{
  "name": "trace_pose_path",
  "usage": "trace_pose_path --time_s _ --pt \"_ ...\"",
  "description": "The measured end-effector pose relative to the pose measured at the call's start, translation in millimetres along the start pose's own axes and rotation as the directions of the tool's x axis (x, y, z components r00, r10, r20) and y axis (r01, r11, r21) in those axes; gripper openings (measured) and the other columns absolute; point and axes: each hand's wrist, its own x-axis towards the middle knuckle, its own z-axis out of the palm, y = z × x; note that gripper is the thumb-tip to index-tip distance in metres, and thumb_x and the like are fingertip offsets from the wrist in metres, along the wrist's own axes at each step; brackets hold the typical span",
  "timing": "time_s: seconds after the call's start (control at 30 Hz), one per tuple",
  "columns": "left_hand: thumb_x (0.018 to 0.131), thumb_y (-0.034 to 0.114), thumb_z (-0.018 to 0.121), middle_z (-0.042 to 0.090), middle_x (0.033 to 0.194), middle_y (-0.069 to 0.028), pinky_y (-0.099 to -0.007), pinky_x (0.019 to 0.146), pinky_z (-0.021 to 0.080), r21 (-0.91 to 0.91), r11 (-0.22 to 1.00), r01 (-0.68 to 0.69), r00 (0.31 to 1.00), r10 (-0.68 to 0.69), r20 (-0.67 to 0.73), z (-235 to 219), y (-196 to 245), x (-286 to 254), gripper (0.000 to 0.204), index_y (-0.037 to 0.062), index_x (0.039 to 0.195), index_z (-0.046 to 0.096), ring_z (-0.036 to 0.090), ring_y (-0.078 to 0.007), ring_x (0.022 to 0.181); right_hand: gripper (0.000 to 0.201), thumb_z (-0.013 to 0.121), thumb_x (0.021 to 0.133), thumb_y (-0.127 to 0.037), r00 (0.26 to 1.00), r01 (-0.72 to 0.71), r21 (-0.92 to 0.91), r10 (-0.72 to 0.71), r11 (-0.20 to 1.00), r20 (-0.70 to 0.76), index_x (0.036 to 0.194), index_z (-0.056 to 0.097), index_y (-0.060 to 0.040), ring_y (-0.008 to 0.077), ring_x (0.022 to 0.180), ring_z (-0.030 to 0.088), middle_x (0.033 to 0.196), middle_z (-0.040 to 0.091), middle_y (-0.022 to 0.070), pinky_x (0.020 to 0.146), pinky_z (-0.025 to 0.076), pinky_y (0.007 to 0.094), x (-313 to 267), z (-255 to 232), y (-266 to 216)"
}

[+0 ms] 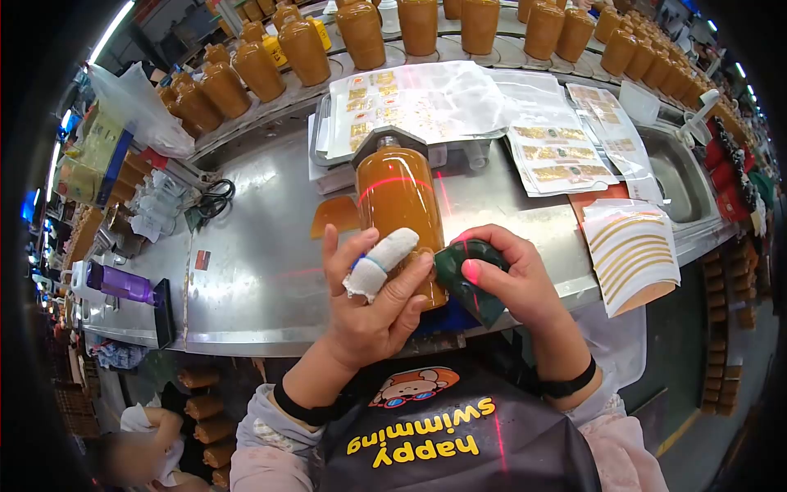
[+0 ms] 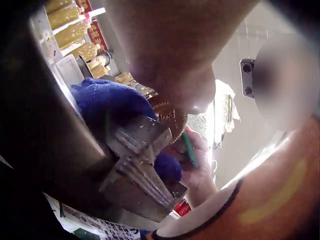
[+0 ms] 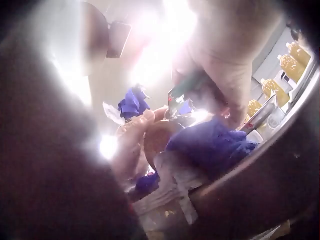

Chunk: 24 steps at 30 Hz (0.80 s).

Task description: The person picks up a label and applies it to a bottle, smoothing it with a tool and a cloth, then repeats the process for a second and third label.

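A glossy brown bottle (image 1: pixel 399 193) lies on its side, its neck pointing away from me in a notched grey rest and its base towards me. A blue cloth (image 2: pixel 112 100) lies beneath it over a metal support (image 2: pixel 142 142). My left hand (image 1: pixel 370 307) rests at the bottle's near left side, fingers spread, one wrapped in a white finger cover (image 1: pixel 383 262); its thumb reaches over the bottle's near part. In my right hand (image 1: pixel 518 275), a dark green flat scraper (image 1: pixel 471 279) is pinched between thumb and fingers, its edge close against the bottle's right side.
Sheets of gold labels (image 1: pixel 418 98) lie behind the bottle, with more label sheets (image 1: pixel 557 148) to the right. Curved gold strips (image 1: pixel 630 254) lie at the right edge. Brown bottles (image 1: pixel 361 34) line a conveyor at the back. A purple flask (image 1: pixel 123 283) stands left.
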Motion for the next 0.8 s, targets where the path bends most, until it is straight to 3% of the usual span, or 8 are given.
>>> trace_pose_path --time_s 0.4,0.5,0.53,0.57,0.63,0.7,0.77,0.8 --pt "0.087 0.03 0.063 0.065 0.117 0.0012 -0.0599 0.116 0.013 0.134 0.986 -0.098 0.995 0.095 0.033 2 11 -9 0.034 0.02 0.119 0.068 0.046 -0.0227 0.123 0.024 0.066 0.09 -0.011 0.998 -0.019 -0.022 0.017 1.0 -0.068 0.111 0.06 -0.0007 0.0055 0.088 0.059 0.097 0.066 0.002 0.077 0.05 0.0221 -4 -8 9" --pt "0.084 0.028 0.067 0.061 0.12 -0.0056 -0.0589 0.117 0.014 0.119 0.965 -0.235 0.972 0.232 0.036 7 9 -11 0.031 0.018 0.113 0.07 0.044 -0.0243 0.125 0.023 0.068 0.087 -0.01 0.975 0.051 -0.154 -0.082 0.987 -0.206 0.108 0.062 -0.0027 0.0078 0.085 0.06 0.094 0.065 0.0026 0.076 0.049 0.0255 0 0 1" --pt "0.079 0.025 0.072 0.058 0.125 -0.0098 -0.0598 0.116 0.014 0.073 0.961 -0.267 0.963 0.268 -0.005 7 7 -14 0.048 0.0132 0.125 0.062 0.044 -0.0289 0.125 0.023 0.069 0.085 -0.008 0.955 0.076 -0.212 -0.132 0.974 -0.267 0.107 0.063 -0.0037 0.009 0.084 0.06 0.092 0.065 0.0028 0.075 0.049 0.0274 1 5 -3" --pt "0.077 0.024 0.072 0.058 0.126 -0.0096 -0.06 0.115 0.014 0.017 0.991 -0.131 0.99 0.132 -0.051 8 7 -19 0.054 0.0115 0.128 0.059 0.042 -0.0301 0.127 0.024 0.07 0.082 -0.008 0.907 0.264 -0.506 -0.39 0.821 -0.159 0.105 0.064 -0.005 0.0119 0.082 0.059 0.09 0.063 0.0034 0.073 0.047 0.0299 4 7 -5" --pt "0.073 0.023 0.074 0.059 0.128 -0.0092 -0.0604 0.114 0.015 -0.114 0.984 0.139 0.981 -0.153 -0.117 11 6 -30 0.067 0.0082 0.134 0.052 0.038 -0.0325 0.131 0.026 0.072 0.076 -0.006 0.676 0.514 -0.835 -0.693 0.199 0.251 0.102 0.066 -0.0075 0.0177 0.079 0.057 0.087 0.059 0.0045 0.07 0.044 0.0348 10 14 -14" --pt "0.07 0.031 0.08 0.051 0.136 -0.0171 -0.0607 0.113 0.013 -0.137 0.952 0.274 0.958 -0.283 -0.048 14 -4 -34 0.087 0.0007 0.141 0.04 0.035 -0.038 0.132 0.036 0.075 0.064 -0.002 0.7 0.674 -0.679 -0.546 0.292 0.46 0.098 0.068 -0.0107 0.0233 0.078 0.054 0.084 0.054 0.0052 0.067 0.04 0.0381 -1 26 -35" --pt "0.071 0.036 0.08 0.051 0.137 -0.018 -0.0602 0.113 0.011 -0.122 0.934 0.335 0.942 -0.334 0.031 13 -8 -32 0.09 0.0 0.143 0.038 0.035 -0.0379 0.133 0.041 0.077 0.06 -0.002 0.78 0.619 -0.491 -0.411 0.612 0.471 0.099 0.069 -0.0112 0.0236 0.079 0.054 0.083 0.053 0.0049 0.069 0.041 0.039 -1 24 -43" --pt "0.071 0.042 0.08 0.051 0.137 -0.0179 -0.0594 0.114 0.008 0.01 0.962 0.273 0.962 -0.273 0.029 9 -9 -30 0.099 -0.0003 0.146 0.032 0.035 -0.0373 0.133 0.041 0.077 0.061 -0.002 0.788 0.606 -0.617 -0.485 0.503 0.379 0.099 0.069 -0.0114 0.024 0.079 0.055 0.083 0.054 0.0053 0.07 0.042 0.0389 4 22 -41"
